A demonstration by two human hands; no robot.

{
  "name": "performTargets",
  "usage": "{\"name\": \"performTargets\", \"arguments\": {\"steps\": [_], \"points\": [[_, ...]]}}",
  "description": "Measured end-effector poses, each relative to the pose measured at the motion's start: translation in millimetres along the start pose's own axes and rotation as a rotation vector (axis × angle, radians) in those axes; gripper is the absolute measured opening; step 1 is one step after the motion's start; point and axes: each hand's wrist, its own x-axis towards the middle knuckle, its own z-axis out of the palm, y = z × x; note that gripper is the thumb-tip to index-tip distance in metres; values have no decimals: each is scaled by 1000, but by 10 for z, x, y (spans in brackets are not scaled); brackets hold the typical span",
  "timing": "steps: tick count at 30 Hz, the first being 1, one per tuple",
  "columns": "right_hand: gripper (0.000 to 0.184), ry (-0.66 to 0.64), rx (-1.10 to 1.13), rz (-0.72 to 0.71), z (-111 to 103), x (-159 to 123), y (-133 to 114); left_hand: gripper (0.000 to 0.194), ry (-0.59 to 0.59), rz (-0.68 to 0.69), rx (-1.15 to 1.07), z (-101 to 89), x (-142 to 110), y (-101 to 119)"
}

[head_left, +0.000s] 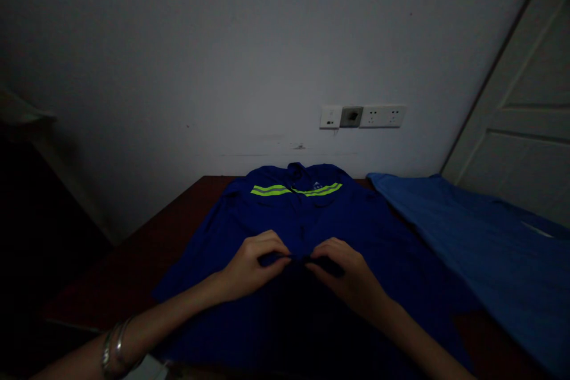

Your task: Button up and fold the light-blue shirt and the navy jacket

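Note:
A dark blue work jacket (356, 225) with a yellow-green and grey reflective stripe across the chest lies spread out, collar toward the wall. At the middle of its front, my left hand (256, 261) pinches the fabric between thumb and fingers. Close beside it, my right hand (345, 270) pinches the front edge the same way, its fingertips a small gap from the left ones. The lower part of the jacket is in deep shadow, so whatever fastening lies between the fingertips cannot be made out.
The jacket rests on a dark red table (178, 219) pushed against a pale wall. To the right lies a lighter blue cloth (481, 237), perhaps another garment. Sockets and switches (382, 117) sit on the wall above. A white panelled door (525, 119) stands at the right.

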Motion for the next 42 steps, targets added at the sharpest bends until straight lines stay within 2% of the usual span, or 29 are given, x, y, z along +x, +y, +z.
{"name": "performTargets", "arguments": {"steps": [2,4,6,9,11,13,15,17,18,23,27,35,38,42], "points": [[5,9,-104,-1,4,-76,-21,11,54,-65,-1,-19,0,-22],[8,-36,-174,-13,62,-187,-66,10,112,-119,3,-28,4,-50],[19,-120,-235,-25,159,-310,-121,11,158,-164,7,-27,11,-80],[45,-286,-332,-15,305,-448,-193,11,191,-204,7,-18,22,-120],[52,-392,-366,25,354,-486,-223,11,198,-217,3,-14,30,-139],[44,-455,-361,70,349,-480,-233,11,201,-226,0,-12,35,-149],[26,-470,-327,98,290,-442,-221,11,199,-228,0,-13,37,-154],[13,-432,-268,115,191,-383,-189,10,187,-218,2,-14,39,-161],[12,-399,-226,126,131,-348,-168,10,178,-208,3,-14,41,-168],[13,-175,-21,183,-225,-161,-100,10,110,-104,19,-12,80,-217],[20,-12,-1,253,-531,-53,-157,9,21,8,96,-1,134,-219],[20,223,75,370,-975,-100,-269,11,-172,156,56,19,174,-93],[18,254,165,410,-1059,-156,-292,10,-209,192,51,30,192,-24],[17,217,334,487,-1064,-199,-306,8,-217,187,-13,72,262,36]]}}
